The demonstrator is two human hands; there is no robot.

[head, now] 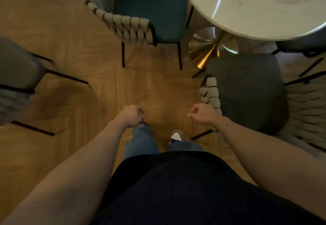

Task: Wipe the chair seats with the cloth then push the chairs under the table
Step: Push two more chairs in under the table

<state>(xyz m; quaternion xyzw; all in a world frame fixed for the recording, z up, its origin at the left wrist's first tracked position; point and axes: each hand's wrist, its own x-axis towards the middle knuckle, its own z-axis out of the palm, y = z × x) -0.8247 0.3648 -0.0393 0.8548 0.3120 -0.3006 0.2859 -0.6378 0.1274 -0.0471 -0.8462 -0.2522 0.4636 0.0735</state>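
Teal chair [151,11]: woven grey backrest, black legs, seat partly under the surface [255,4], round white marble on a brass pedestal. Dark chair [247,90]: same weave, seat just clear of the rim. Grey chair [17,69]: far left, well apart. Cloth: not visible.

No readable text, label or number anywhere.

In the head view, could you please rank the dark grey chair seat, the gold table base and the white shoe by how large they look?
1. Dark grey chair seat
2. Gold table base, partly hidden under the tabletop
3. White shoe, partly hidden by the jeans
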